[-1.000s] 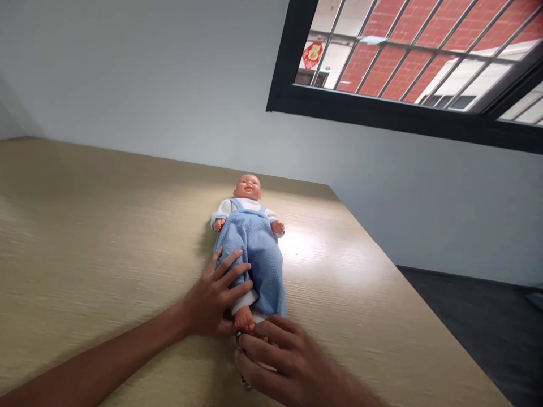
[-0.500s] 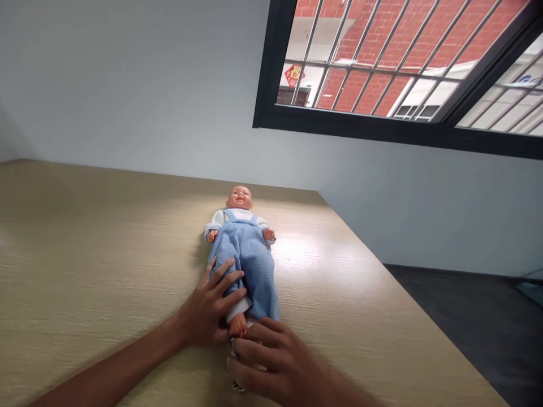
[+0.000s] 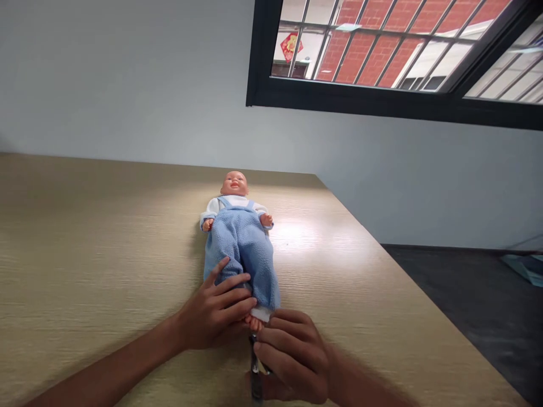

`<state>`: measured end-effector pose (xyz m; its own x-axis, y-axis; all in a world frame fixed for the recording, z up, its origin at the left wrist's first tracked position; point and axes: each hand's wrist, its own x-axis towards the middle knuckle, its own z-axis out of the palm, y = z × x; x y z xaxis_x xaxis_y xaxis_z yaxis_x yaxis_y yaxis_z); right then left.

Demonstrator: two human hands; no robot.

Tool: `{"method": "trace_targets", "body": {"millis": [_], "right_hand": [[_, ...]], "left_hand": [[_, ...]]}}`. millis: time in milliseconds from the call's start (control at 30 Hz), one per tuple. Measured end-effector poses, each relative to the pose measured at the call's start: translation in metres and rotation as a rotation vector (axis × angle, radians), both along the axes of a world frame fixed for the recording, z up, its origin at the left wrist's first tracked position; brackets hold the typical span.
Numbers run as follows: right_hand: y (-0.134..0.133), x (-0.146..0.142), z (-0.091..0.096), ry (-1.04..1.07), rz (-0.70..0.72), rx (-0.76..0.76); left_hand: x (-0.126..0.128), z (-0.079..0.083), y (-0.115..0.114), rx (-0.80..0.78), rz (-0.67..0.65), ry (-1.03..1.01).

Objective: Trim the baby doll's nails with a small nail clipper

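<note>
The left hand [image 3: 216,314] is laid with fingers apart over one trouser leg of the doll [image 3: 240,243], which lies face-up at mid-table; a thumb grip cannot be told. The right hand [image 3: 292,362] is curled tight on a small metal tool [image 3: 255,384] at the bare foot [image 3: 254,323], which could be nicked if the leg slips. Broad table [image 3: 85,237] is left open leftward; its edge [image 3: 382,254] falls away on the right.

The single head-worn camera looks forward and down along the pale wood-grain desk [image 3: 85,243], close above the left hand [image 3: 214,316] and right hand [image 3: 292,356], facing the grey wall [image 3: 127,85] and black-framed barred window [image 3: 373,102].
</note>
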<state>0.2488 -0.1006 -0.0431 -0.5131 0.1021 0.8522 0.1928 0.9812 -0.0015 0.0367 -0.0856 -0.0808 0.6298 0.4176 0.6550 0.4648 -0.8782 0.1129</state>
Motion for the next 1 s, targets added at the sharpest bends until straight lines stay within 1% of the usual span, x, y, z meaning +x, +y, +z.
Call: {"method": "trace_targets", "body": {"millis": [100,267,400,600,800,900,1000], "right_hand": [[-0.002,0.003,-0.001,0.046,-0.056,0.007],[-0.001,0.003,-0.009,0.078,-0.100,0.017],[0.002,0.002,-0.013,0.040,-0.108,0.019],[0.002,0.003,-0.010,-0.001,-0.098,-0.009],[0.004,0.002,-0.014,-0.082,-0.114,-0.082],[0.004,0.002,-0.018,-0.089,-0.131,-0.098],[0.004,0.000,-0.018,-0.088,-0.149,-0.127]], "left_hand": [[0.002,-0.001,0.001,-0.037,-0.027,-0.022],[0.005,-0.002,0.001,-0.029,0.022,-0.052],[0.007,-0.002,-0.001,-0.022,0.047,-0.034],[0.008,-0.003,-0.002,-0.012,0.075,-0.002],[0.007,-0.005,-0.002,-0.041,0.075,0.004],[0.007,-0.005,-0.003,-0.053,0.073,0.005],[0.007,-0.005,-0.003,-0.061,0.076,0.010]]}}
